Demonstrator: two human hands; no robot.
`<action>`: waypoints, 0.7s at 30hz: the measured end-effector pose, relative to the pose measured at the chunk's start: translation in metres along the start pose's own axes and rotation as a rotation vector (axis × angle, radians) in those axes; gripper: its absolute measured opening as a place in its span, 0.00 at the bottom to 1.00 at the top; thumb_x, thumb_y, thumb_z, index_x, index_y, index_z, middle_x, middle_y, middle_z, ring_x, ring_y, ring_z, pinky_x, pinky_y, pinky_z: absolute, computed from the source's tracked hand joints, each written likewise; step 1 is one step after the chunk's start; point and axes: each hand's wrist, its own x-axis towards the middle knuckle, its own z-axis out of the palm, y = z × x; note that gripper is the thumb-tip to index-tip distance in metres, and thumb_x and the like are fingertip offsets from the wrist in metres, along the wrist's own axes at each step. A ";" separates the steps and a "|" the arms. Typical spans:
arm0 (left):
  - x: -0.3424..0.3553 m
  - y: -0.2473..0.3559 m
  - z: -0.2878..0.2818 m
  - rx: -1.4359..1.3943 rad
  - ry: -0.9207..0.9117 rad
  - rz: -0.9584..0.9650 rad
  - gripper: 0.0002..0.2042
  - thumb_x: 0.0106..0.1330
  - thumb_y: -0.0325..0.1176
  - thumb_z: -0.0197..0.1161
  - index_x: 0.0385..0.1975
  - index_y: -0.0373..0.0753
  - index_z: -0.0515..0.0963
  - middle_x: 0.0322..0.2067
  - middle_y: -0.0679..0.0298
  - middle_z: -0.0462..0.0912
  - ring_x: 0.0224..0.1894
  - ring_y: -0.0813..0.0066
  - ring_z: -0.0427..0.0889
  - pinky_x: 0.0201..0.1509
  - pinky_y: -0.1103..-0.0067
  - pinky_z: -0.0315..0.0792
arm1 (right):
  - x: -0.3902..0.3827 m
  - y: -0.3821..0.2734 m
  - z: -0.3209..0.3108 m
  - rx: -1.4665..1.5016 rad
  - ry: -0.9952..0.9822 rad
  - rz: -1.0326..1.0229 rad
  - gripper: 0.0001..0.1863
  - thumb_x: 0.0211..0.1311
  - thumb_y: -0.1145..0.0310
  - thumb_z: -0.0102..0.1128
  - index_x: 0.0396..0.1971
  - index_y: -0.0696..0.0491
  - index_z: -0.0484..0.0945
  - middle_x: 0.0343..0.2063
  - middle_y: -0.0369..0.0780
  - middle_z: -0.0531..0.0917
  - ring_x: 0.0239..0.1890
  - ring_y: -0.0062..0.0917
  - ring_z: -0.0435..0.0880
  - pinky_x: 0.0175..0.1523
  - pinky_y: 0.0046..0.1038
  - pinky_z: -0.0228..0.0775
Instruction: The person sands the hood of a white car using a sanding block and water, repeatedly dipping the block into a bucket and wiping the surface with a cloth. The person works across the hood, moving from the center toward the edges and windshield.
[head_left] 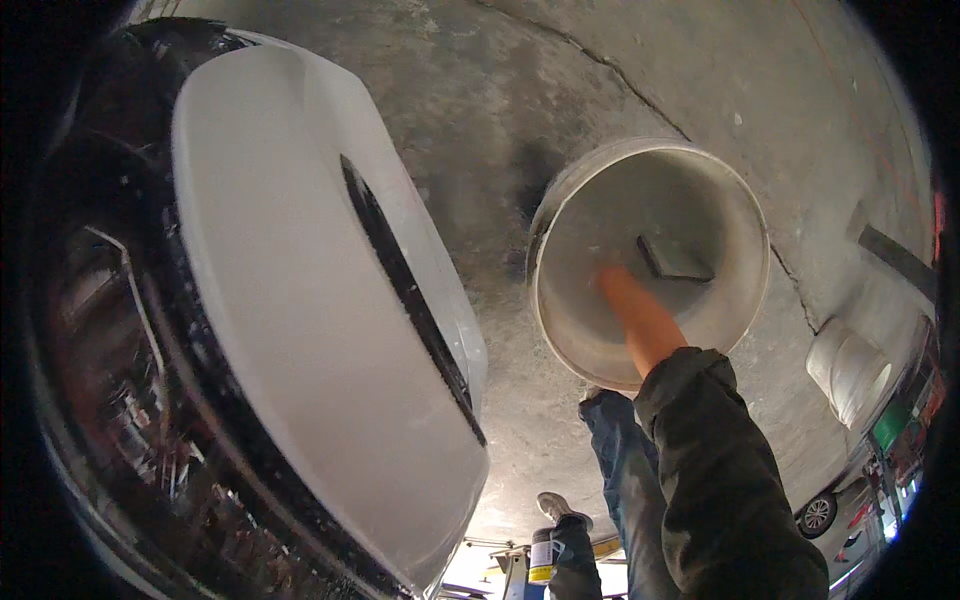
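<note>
My right hand (612,280) reaches from a dark sleeve into a large off-white bucket (540,300) of murky water; its fingers are submerged and blurred from view. Just right of the hand, a dark rectangular pad or block (676,263) lies in the bucket. To the left is a car's white body panel (285,310) with a black slot along it and glossy black parts (100,300) beyond. My left hand is not in view.
Cracked concrete floor (480,120) surrounds the bucket. A second white bucket (840,365) and a dark flat piece (895,255) are on the right. My legs (615,450), a dark can with yellow (541,560) and a distant car wheel (817,515) show low in the picture.
</note>
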 end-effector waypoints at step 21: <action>-0.051 0.021 -0.076 -0.033 0.023 0.306 0.32 0.80 0.55 0.44 0.80 0.48 0.60 0.81 0.62 0.54 0.84 0.59 0.45 0.86 0.57 0.39 | -0.397 -0.047 -0.221 1.765 0.805 -0.073 0.11 0.60 0.81 0.71 0.32 0.55 0.75 0.25 0.33 0.78 0.28 0.19 0.80 0.35 0.24 0.72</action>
